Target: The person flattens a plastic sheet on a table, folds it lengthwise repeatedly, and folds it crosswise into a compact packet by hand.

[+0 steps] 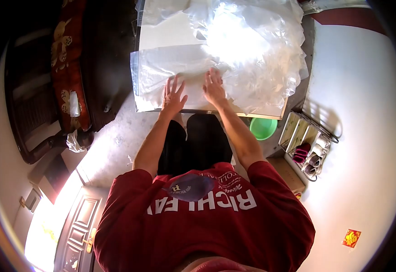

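Clear plastic sheeting (pixel 270 68) lies crumpled over much of a table (pixel 282 111), with a bright glare on its upper middle. A flatter piece of plastic (pixel 150 68) covers the near left part. My left hand (pixel 174 96) rests on this flat piece by the near edge, fingers spread. Close by on the right, my right hand (pixel 213 88) lies on the plastic with its fingers stretched forward. Neither hand appears to grip anything.
A green basin (pixel 263 128) sits on the floor by the table's near right corner. Beside the right wall stands a shoe rack (pixel 304 136) with several shoes. On the left are a dark wooden bench (pixel 27 95) with a red patterned cover (pixel 66 50), and a door (pixel 82 226).
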`<control>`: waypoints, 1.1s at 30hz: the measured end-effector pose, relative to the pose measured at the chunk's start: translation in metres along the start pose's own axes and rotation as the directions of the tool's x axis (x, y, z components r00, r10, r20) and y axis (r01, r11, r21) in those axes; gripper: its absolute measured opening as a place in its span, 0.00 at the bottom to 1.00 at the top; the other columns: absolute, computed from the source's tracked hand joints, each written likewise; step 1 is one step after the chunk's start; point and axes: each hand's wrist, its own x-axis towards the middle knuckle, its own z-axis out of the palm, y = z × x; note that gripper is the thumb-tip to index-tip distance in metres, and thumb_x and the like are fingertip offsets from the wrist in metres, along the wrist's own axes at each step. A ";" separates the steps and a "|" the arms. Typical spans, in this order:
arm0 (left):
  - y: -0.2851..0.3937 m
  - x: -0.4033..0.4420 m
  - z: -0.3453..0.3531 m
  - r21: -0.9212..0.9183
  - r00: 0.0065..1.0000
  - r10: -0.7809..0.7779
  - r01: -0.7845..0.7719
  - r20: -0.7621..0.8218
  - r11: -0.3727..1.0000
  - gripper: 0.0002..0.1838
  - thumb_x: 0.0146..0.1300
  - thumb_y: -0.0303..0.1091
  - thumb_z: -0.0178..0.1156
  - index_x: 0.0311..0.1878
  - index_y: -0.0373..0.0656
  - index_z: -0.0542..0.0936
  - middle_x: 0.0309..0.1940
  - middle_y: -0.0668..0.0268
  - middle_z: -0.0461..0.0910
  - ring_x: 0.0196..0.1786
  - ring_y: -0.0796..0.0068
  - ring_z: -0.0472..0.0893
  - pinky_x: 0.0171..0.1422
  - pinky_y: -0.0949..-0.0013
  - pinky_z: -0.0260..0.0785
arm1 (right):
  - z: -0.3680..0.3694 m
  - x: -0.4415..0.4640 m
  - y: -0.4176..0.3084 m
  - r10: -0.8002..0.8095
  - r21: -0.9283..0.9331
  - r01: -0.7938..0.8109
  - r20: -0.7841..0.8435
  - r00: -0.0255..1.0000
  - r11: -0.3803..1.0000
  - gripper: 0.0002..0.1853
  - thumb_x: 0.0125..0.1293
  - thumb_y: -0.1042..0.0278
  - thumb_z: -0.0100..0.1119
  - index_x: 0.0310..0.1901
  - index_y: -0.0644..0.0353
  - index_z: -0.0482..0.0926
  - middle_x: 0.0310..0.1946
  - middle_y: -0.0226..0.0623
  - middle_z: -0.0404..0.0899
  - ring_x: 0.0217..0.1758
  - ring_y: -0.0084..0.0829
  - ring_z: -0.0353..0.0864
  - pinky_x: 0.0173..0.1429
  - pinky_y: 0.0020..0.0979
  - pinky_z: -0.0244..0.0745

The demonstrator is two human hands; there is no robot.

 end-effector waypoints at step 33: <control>-0.036 -0.064 -0.005 0.010 0.994 -0.078 0.077 0.074 0.997 0.24 0.54 0.29 0.52 0.57 0.37 0.69 0.66 0.56 0.54 0.67 0.55 0.57 0.67 0.61 0.56 | 0.026 -0.096 -0.010 0.055 0.121 -0.065 0.087 0.995 0.990 0.16 0.53 0.70 0.54 0.46 0.60 0.72 0.65 0.50 0.54 0.68 0.48 0.52 0.66 0.48 0.55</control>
